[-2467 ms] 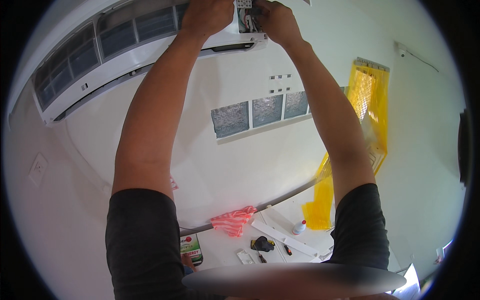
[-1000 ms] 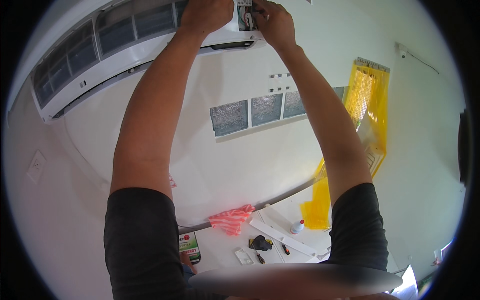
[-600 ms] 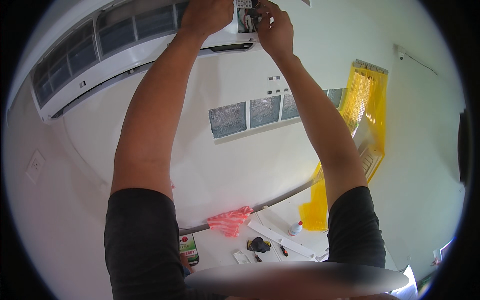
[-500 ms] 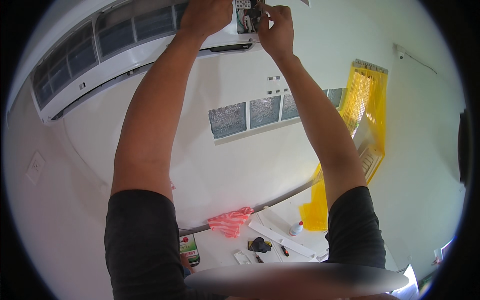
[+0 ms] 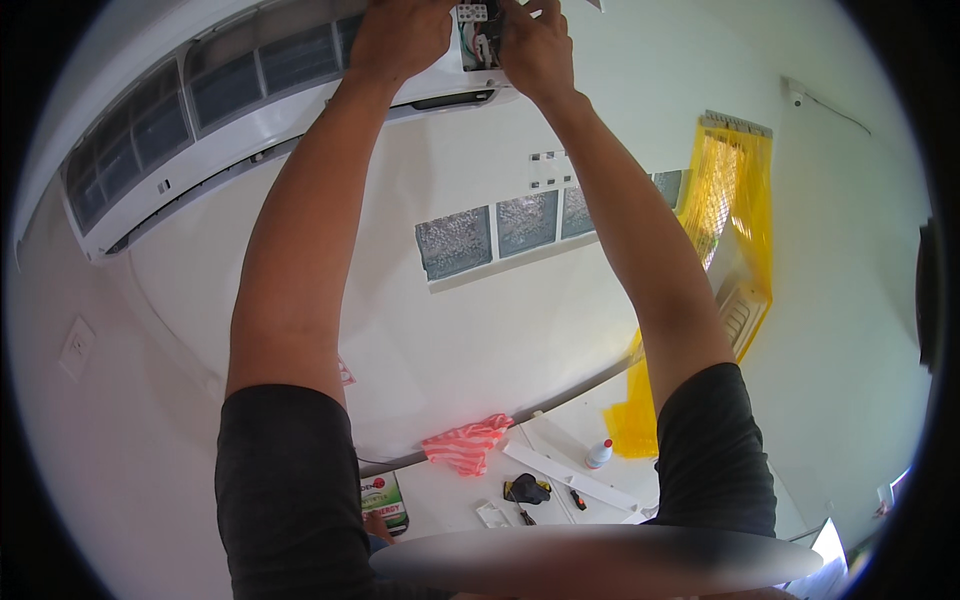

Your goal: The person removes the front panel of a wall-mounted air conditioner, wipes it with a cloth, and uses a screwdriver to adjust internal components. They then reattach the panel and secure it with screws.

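A long white air conditioner (image 5: pixel 250 130) is mounted high on the far left, its dark gridded filters (image 5: pixel 225 90) exposed. At its right end, an uncovered compartment (image 5: pixel 482 66) is seen, where coloured wires (image 5: pixel 468 42) are packed below a pale perforated block (image 5: pixel 472 13).

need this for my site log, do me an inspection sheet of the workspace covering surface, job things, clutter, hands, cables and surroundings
Surface: white surface below, with loose items on it
Job's things: wall-mounted air conditioner, with an open compartment toward its right end
Clutter: striped cloth, red-capped bottle, long white strip, screwdriver, green-and-white box
Hands: left hand at the air conditioner, right hand at the compartment's right side; grip unclear, fingers partly hidden
Cables: wires in the compartment; thin dark cable high on the right
Surroundings: white wall, glass blocks, yellow strip curtain
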The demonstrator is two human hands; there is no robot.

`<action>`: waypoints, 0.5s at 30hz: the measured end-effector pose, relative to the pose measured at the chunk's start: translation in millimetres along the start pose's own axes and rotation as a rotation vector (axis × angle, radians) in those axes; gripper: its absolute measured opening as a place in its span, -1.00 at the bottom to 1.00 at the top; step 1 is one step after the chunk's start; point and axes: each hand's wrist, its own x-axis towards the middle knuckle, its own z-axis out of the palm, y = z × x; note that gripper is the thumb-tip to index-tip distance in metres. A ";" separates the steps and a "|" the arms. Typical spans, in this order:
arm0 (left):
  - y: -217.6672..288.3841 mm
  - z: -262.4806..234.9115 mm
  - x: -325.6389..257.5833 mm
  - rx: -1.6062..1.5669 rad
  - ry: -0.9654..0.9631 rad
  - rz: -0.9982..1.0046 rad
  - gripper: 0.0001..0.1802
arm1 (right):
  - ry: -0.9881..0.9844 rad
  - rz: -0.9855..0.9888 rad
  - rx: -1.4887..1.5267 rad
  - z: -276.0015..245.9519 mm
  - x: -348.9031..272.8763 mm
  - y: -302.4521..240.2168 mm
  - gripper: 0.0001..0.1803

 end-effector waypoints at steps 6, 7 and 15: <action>0.1 -0.2 -0.5 -0.006 0.017 -0.002 -0.59 | -0.126 0.081 -0.125 2.0 2.9 -1.8 -0.39; 0.2 0.5 -0.9 -0.011 0.001 -0.012 -0.59 | -0.122 0.059 -0.130 0.1 3.5 -1.6 -0.38; -2.4 4.3 8.0 0.130 -0.040 -0.008 -0.59 | -0.175 0.096 0.008 -45.1 9.6 -32.2 -0.44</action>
